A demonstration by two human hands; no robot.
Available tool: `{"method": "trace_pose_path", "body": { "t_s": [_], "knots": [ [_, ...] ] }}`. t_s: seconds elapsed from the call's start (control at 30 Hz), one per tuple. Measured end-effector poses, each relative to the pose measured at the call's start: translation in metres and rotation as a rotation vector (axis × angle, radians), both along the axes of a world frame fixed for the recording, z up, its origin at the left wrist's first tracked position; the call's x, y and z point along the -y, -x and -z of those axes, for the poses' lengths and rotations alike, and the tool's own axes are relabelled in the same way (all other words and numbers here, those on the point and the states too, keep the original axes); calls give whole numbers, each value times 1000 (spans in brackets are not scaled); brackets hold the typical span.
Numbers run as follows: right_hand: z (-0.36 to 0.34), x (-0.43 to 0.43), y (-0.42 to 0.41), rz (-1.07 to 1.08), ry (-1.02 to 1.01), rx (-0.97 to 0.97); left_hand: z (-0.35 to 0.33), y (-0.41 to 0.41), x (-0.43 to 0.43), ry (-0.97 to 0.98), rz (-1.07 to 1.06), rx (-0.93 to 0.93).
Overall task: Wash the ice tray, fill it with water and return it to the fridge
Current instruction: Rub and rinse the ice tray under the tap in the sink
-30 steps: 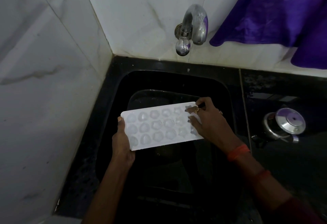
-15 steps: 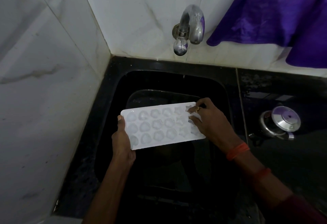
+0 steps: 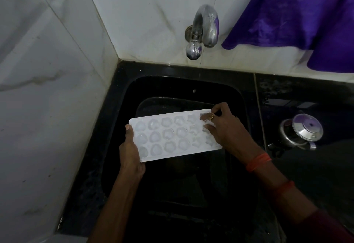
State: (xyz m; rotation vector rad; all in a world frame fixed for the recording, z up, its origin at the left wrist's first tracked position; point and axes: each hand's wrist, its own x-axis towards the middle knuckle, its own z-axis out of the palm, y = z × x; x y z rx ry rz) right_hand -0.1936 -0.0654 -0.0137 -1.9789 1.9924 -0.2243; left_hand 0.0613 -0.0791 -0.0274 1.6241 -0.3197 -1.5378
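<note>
Gripping ice tray by left end in left hand, pinching right end in right hand — lengthwise mid-frame, below tap.

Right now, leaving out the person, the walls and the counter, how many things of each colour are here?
White: 1 (ice tray)
Silver: 2 (tap, steel pot)
Purple: 1 (cloth)
Black: 1 (sink)
Total: 5

White marble wall tiles meet a dim black countertop.
</note>
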Motion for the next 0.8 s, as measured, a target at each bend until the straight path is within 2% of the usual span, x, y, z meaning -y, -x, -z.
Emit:
{"method": "trace_pose_path", "body": {
  "t_s": [0.2, 0.6, 0.8],
  "knots": [
    [2, 2, 1, -21, -20, -67, -1, 2, -1, -4, -6, 4],
    [0, 4, 5, 9, -46, -28, -2, 4, 0, -16, -3, 24],
    [0, 5, 5, -6, -54, -81, -1, 5, 3, -5, 2, 23]
  ]
}}
